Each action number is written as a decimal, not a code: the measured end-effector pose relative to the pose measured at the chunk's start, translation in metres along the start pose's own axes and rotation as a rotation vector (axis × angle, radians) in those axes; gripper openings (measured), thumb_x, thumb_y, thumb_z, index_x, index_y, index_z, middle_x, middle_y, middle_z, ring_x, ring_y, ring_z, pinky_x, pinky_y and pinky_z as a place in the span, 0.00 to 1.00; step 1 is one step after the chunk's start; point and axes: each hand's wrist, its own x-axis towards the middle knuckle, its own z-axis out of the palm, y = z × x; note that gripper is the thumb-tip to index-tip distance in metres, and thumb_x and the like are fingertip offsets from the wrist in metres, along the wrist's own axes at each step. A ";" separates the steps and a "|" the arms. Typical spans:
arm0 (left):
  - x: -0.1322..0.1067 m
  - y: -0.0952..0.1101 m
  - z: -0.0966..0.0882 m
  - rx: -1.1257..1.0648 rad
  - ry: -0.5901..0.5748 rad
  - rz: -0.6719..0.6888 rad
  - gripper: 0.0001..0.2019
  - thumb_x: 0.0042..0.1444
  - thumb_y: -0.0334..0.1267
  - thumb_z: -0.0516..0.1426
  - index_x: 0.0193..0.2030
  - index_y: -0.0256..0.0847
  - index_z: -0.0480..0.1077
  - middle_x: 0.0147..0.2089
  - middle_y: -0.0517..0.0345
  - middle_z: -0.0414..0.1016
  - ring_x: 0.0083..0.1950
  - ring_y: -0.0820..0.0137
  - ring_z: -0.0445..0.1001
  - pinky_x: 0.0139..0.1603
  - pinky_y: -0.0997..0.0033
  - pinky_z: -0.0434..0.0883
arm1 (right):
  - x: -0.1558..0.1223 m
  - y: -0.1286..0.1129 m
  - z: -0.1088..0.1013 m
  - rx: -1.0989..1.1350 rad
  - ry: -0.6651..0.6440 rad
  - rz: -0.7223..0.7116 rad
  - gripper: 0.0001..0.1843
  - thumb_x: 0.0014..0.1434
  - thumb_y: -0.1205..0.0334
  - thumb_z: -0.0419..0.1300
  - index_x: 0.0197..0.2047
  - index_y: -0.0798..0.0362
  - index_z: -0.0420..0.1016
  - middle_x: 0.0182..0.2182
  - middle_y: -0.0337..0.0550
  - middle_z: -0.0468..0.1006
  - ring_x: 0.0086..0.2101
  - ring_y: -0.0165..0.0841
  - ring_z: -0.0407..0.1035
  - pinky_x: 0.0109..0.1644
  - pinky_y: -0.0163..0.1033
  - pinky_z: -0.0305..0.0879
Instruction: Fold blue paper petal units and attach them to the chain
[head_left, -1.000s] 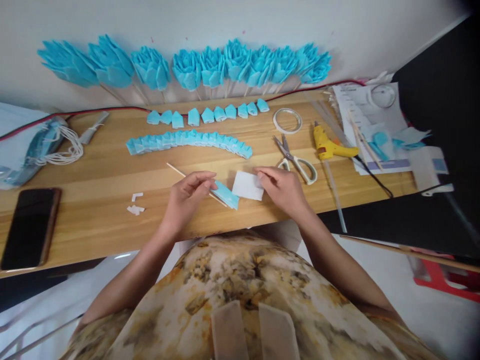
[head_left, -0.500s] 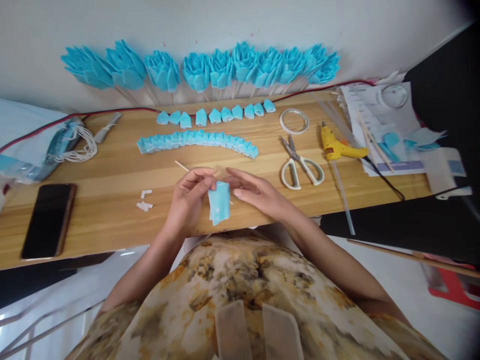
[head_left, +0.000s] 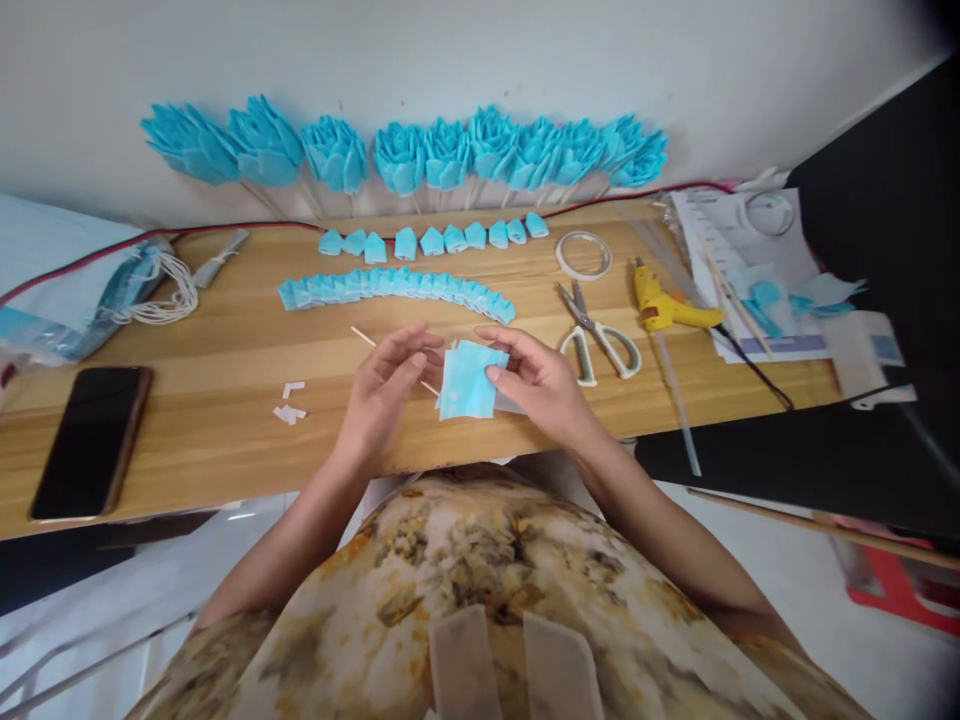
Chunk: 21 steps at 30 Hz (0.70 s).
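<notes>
- One pair of scissors (head_left: 587, 321) lies on the wooden table (head_left: 240, 340), beside your right hand (head_left: 540, 385).
- Left of the scissors, that hand pinches a blue square (head_left: 469, 388) between thumb and fingers; the square looks flat.
- Farther left of the scissors, your left hand (head_left: 381, 385) curves loosely, thumb and fingers apart; whether its fingertips brush the square, you cannot tell.
- Done, it appears: about ten blue flowers (head_left: 447, 155) beyond the scissors; nearer, ten folded pieces (head_left: 405, 245), spaced out, and a curved row (head_left: 375, 286) too overlapped to count.
- Left, seemingly: the square is not yet folded, and the folded pieces are on no stem.
- Also: one glue gun (head_left: 664, 308) right of the scissors, one phone (head_left: 91, 442) far left of them.
</notes>
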 end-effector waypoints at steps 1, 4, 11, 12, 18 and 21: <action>-0.001 0.000 0.000 0.011 -0.038 -0.060 0.18 0.59 0.45 0.64 0.55 0.45 0.74 0.50 0.52 0.79 0.46 0.66 0.77 0.45 0.68 0.74 | 0.000 -0.001 -0.002 -0.007 0.007 -0.011 0.21 0.58 0.58 0.64 0.56 0.47 0.75 0.46 0.43 0.80 0.45 0.36 0.75 0.50 0.44 0.74; -0.004 0.003 0.003 0.055 -0.126 -0.165 0.16 0.61 0.50 0.62 0.48 0.41 0.78 0.40 0.55 0.79 0.38 0.69 0.76 0.41 0.71 0.72 | 0.001 0.000 -0.004 -0.028 0.024 -0.054 0.21 0.59 0.57 0.64 0.55 0.47 0.75 0.48 0.44 0.80 0.48 0.38 0.75 0.53 0.45 0.74; -0.003 0.017 0.014 0.302 -0.106 -0.156 0.13 0.51 0.46 0.67 0.28 0.38 0.75 0.22 0.64 0.69 0.23 0.77 0.63 0.26 0.76 0.63 | 0.005 0.006 -0.009 -0.122 0.020 -0.090 0.22 0.60 0.56 0.63 0.57 0.47 0.74 0.49 0.45 0.80 0.47 0.38 0.76 0.51 0.45 0.74; -0.002 0.016 0.015 0.327 -0.083 -0.135 0.13 0.51 0.45 0.66 0.27 0.38 0.74 0.21 0.64 0.68 0.23 0.77 0.62 0.25 0.77 0.62 | 0.004 0.004 -0.010 -0.123 0.036 -0.097 0.22 0.60 0.56 0.63 0.57 0.46 0.73 0.49 0.44 0.81 0.48 0.38 0.76 0.51 0.45 0.74; -0.004 0.010 0.020 0.539 0.049 0.091 0.09 0.55 0.40 0.62 0.27 0.38 0.75 0.25 0.61 0.73 0.27 0.75 0.68 0.29 0.76 0.63 | -0.006 -0.012 -0.007 -0.465 0.256 -0.331 0.04 0.64 0.62 0.59 0.37 0.49 0.74 0.33 0.40 0.79 0.36 0.33 0.74 0.45 0.42 0.69; -0.006 0.010 0.023 0.671 0.024 0.213 0.09 0.57 0.36 0.61 0.27 0.38 0.75 0.25 0.61 0.74 0.27 0.75 0.68 0.30 0.76 0.62 | -0.009 -0.015 0.001 -0.657 0.113 -0.429 0.09 0.64 0.61 0.60 0.31 0.50 0.71 0.28 0.39 0.76 0.33 0.33 0.70 0.41 0.41 0.64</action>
